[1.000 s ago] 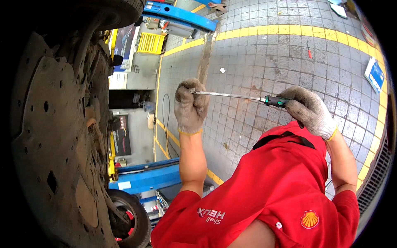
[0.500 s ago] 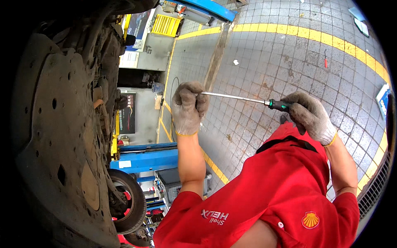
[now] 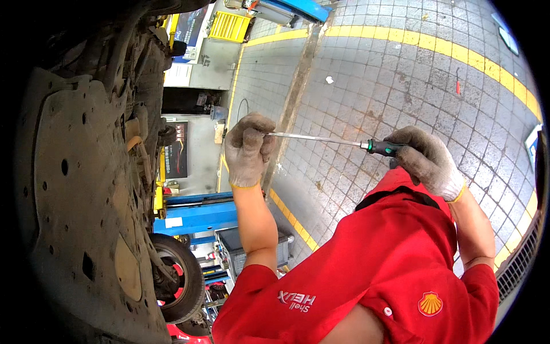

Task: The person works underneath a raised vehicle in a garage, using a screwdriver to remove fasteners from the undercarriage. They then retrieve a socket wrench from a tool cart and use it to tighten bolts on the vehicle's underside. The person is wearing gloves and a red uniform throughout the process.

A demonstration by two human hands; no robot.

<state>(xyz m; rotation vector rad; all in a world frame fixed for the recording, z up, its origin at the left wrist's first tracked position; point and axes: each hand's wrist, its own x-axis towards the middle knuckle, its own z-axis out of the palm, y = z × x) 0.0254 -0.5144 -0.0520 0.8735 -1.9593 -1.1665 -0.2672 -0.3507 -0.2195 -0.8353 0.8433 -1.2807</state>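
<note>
A long screwdriver (image 3: 321, 138) stretches almost level between my hands, its thin metal shaft bare in the middle. My right hand (image 3: 431, 163), in a dirty grey-white knitted glove, is closed round the black and green handle. At the other end, my left hand (image 3: 247, 152), gloved alike, pinches the shaft near its tip. The fingers hide the tip itself. To the left of my left hand is the underside of a raised car, with a dark, dusty undertray (image 3: 80, 189) full of holes. The screwdriver is apart from the car.
A car wheel (image 3: 179, 278) and a blue lift beam (image 3: 197, 218) stand at lower left, beside a grey cart (image 3: 235, 243). A yellow slatted crate (image 3: 229, 26) is farther off. On the tiled floor lie a red-handled tool (image 3: 458, 86) and a white scrap (image 3: 329, 79).
Both hands and the screwdriver have shifted slightly left in the view, my left hand more than my right. The grip on each end stays the same. The car's underside appears a little lower.
</note>
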